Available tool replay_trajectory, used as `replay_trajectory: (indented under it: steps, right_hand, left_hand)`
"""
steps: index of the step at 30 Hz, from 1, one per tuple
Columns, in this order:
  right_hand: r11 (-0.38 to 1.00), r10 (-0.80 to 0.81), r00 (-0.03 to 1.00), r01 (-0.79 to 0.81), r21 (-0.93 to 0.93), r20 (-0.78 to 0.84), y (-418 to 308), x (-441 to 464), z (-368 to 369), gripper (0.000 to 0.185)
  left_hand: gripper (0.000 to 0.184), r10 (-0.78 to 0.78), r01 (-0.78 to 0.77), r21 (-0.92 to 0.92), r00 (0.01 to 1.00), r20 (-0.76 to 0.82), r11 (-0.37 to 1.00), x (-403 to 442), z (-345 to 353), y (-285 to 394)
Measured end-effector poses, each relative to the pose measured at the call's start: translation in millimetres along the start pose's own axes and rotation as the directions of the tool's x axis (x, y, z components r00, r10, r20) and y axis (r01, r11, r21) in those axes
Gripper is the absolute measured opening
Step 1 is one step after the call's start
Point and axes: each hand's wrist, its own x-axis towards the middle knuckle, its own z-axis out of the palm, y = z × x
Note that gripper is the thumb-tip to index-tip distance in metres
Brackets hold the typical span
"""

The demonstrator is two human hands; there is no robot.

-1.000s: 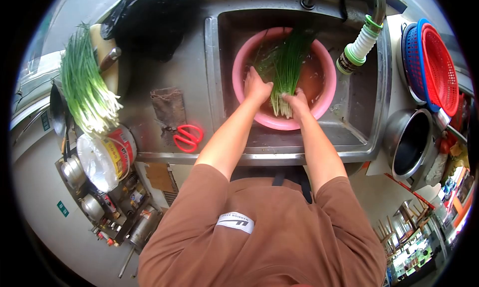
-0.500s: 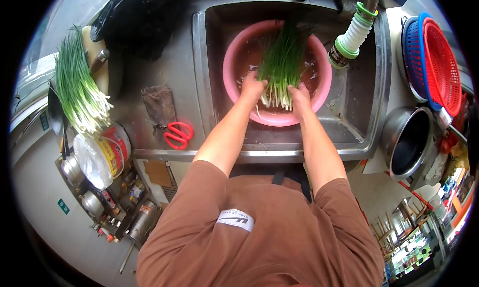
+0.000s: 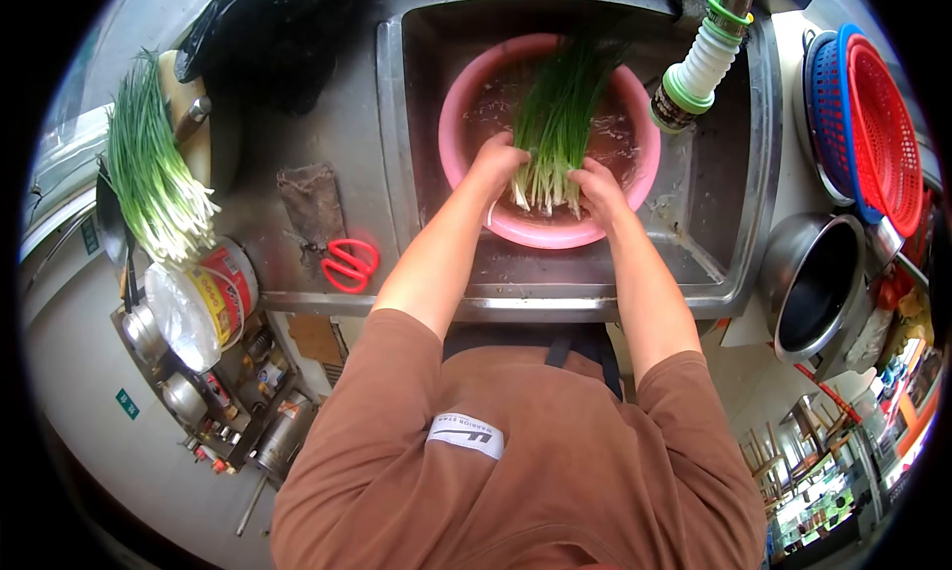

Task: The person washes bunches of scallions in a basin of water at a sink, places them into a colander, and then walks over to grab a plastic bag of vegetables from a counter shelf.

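A pink basin [image 3: 458, 124] of brownish water stands in the metal sink [image 3: 709, 213]. In it lies a bunch of long green stalks [image 3: 555, 124], white ends toward me. My left hand [image 3: 500, 161] grips the left side of the bunch near the white ends. On the right side my right hand [image 3: 599, 185] holds the same bunch, thumb against the stalks. The fingers of both hands are partly hidden by the stalks and water. Another bunch of green stalks [image 3: 154, 164] rests at the far left beside a knife handle [image 3: 192, 119].
Red-handled scissors [image 3: 349, 265] and a brown cloth [image 3: 310, 203] lie left of the sink. A black bag [image 3: 263, 40] is behind them. The faucet's white hose [image 3: 702, 69] hangs over the basin's right. Red and blue baskets [image 3: 878, 124] and a metal pot [image 3: 813, 287] stand right.
Both hands have moved from the loosely held bunch to its two sides, and its white ends have spread and then drawn together somewhat. The view has shifted slightly.
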Motion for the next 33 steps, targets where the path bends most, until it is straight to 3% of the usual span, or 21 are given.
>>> replay_trajectory:
  steps: [2, 4, 6, 7, 9, 11, 13, 14, 15, 16, 17, 18, 19, 21, 22, 29, 31, 33]
  right_hand:
    - [0.997, -0.067, 0.995, 0.063, -0.049, -0.071, 5.6, 7.0, 1.5, 0.041]
    - [0.988, -0.133, 0.981, 0.12, -0.1, -0.14, 8.8, 11.6, 1.5, 0.041]
    - [0.982, -0.069, 0.997, 0.072, -0.173, 0.025, 9.3, 14.7, 0.5, 0.04]
    - [0.982, -0.066, 0.998, 0.069, -0.174, 0.024, 8.3, 16.0, -0.2, 0.04]
    - [0.988, -0.13, 0.98, 0.115, -0.105, -0.151, 4.7, 14.0, -0.9, 0.039]
    - [0.995, -0.103, 0.991, 0.103, -0.006, -0.09, -0.8, 7.8, 1.9, 0.042]
    - [0.99, -0.103, 0.995, 0.103, -0.097, 0.003, -5.6, 1.2, 10.3, 0.041]
    - [0.93, -0.21, 0.974, 0.171, -0.324, -0.087, 11.6, 20.9, 2.4, 0.036]
    - [0.931, -0.209, 0.974, 0.171, -0.323, -0.086, 9.7, 16.5, 7.2, 0.036]
    - [0.72, -0.489, 0.845, 0.249, -0.648, -0.219, 6.5, 5.4, 16.5, 0.035]
    - [0.414, -0.747, 0.628, 0.186, -0.891, -0.216, 4.9, -4.8, 24.2, 0.033]
    - [0.331, -0.78, 0.614, 0.239, -0.913, -0.121, 7.7, -12.4, 27.5, 0.03]
    - [0.332, -0.778, 0.616, 0.238, -0.913, -0.122, 10.1, -18.4, 32.5, 0.03]
    - [0.097, -0.625, 0.77, 0.241, -0.966, 0.129, 13.0, -26.7, 40.2, 0.028]
    - [0.064, -0.644, 0.754, 0.221, -0.973, 0.128, 21.4, -18.9, 37.0, 0.02]
    - [0.22, -0.447, 0.86, 0.374, -0.901, 0.248, 2.7, -40.0, 16.1, 0.013]
    - [0.595, -0.287, 0.957, 0.206, -0.777, 0.034, -0.5, -45.6, 9.6, 0.015]
    - [0.582, -0.304, 0.951, 0.236, -0.778, 0.061, 0.3, -37.9, 5.1, 0.017]
  left_hand:
    - [0.034, -0.024, 0.027, -0.082, 0.999, 0.046, 0.996, -1.4, 0.8, -0.7]
    - [0.035, -0.001, 0.001, -0.009, 0.998, 0.063, 1.0, 2.5, 3.2, -8.9]
    - [0.039, 0.045, -0.057, 0.127, 0.994, 0.101, 0.99, 2.1, 7.4, -11.3]
    - [0.039, 0.042, -0.055, 0.125, 0.994, 0.101, 0.991, 0.8, 7.4, -8.3]
    - [0.04, -0.028, 0.028, 0.106, 1.0, -0.004, 0.994, -3.3, 5.4, -2.0]
    - [0.037, 0.001, -0.001, 0.105, 1.0, -0.005, 0.994, -3.5, 4.4, -1.1]
    - [0.033, -0.032, 0.032, -0.006, 0.994, 0.102, 0.999, 0.8, 1.9, -4.9]
    - [0.033, -0.031, 0.032, -0.005, 0.994, 0.102, 0.999, 3.2, 1.8, -6.9]
    - [0.032, -0.017, 0.019, -0.023, 0.995, 0.102, 1.0, 5.3, 1.7, -9.2]
    - [0.032, -0.005, 0.009, -0.04, 0.995, 0.102, 0.999, 4.5, 0.9, -9.7]
    - [0.032, -0.007, 0.011, -0.04, 0.995, 0.1, 0.999, 4.1, -0.2, -9.9]
    - [0.032, -0.017, 0.019, -0.019, 0.996, 0.084, 1.0, 2.0, -0.3, -7.7]
    - [0.032, -0.028, 0.028, 0.002, 0.997, 0.069, 1.0, -0.6, -0.3, -6.0]
    - [0.031, -0.03, 0.03, -0.006, 0.997, 0.072, 1.0, -4.0, 0.4, -4.2]
    - [0.03, -0.026, 0.027, -0.013, 0.997, 0.074, 1.0, -4.5, 0.7, -3.5]
    - [0.034, -0.01, 0.01, -0.009, 0.998, 0.058, 1.0, -5.6, 2.9, -6.0]
    - [0.042, -0.007, 0.009, -0.017, 0.997, 0.075, 1.0, -13.9, 7.1, -3.5]
    - [0.047, -0.006, 0.01, -0.051, 0.997, 0.079, 0.999, -27.4, 15.3, 7.9]
